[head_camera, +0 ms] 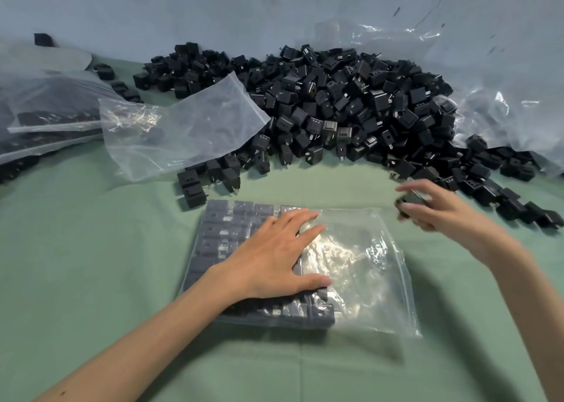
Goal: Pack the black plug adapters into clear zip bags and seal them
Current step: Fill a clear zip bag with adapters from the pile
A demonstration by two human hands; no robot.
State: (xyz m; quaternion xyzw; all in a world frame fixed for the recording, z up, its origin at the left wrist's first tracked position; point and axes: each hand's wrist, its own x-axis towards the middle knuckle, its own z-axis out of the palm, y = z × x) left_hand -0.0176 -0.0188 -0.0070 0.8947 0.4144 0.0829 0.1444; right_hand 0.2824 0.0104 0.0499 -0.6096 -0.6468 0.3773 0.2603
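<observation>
A clear zip bag (pixel 363 267) lies flat on the green cloth in front of me, its left half filled with rows of black plug adapters (pixel 225 234). My left hand (pixel 274 255) rests flat on the bag with fingers spread, over the packed rows. My right hand (pixel 436 209) hovers just beyond the bag's right top corner and pinches a black adapter (pixel 410 203), blurred by motion. A big heap of loose black adapters (pixel 335 105) stretches across the back of the cloth.
An empty clear zip bag (pixel 183 127) lies crumpled at the heap's left edge. Filled bags (pixel 45 121) are stacked at far left. Crinkled clear plastic sheeting (pixel 503 111) lies at the right behind the heap. A blue-grey wall (pixel 213 11) closes the back.
</observation>
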